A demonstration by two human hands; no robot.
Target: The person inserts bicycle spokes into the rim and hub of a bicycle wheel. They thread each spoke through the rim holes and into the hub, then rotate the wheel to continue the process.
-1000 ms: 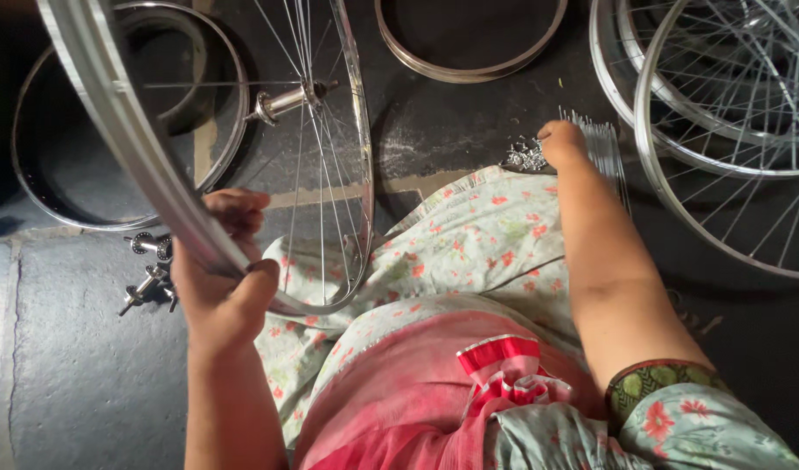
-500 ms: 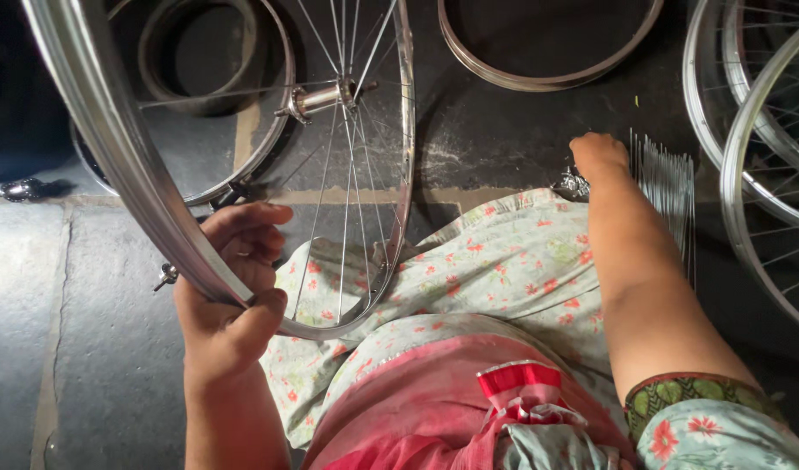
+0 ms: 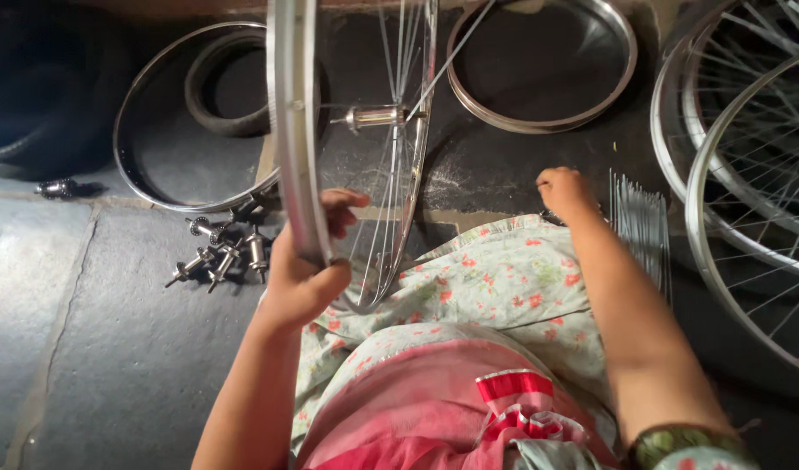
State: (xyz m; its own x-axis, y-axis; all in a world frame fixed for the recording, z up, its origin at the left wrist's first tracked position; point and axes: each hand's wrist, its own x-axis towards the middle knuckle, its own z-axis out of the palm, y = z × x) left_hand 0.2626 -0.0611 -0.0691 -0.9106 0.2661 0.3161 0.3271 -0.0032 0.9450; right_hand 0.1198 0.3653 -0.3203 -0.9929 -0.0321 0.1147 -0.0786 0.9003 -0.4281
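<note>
Stone floor (image 3: 86, 348), left hand (image 3: 308, 270) gripping wheel rim (image 3: 288, 130), right hand (image 3: 567, 191) clenched beside spokes (image 3: 643, 226)

No pkgs, labels, signs or screens in view anywhere on the floor.

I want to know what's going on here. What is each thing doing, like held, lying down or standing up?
Left hand: gripping the wheel rim.
Right hand: closed, reaching down by the loose spokes.
Wheel rim: held upright, hub and some spokes fitted.
Loose spokes: lying bundled on the floor.
Hubs: lying loose on the floor.
Empty rim: lying flat.
Spoked wheels: lying at the right.
</note>
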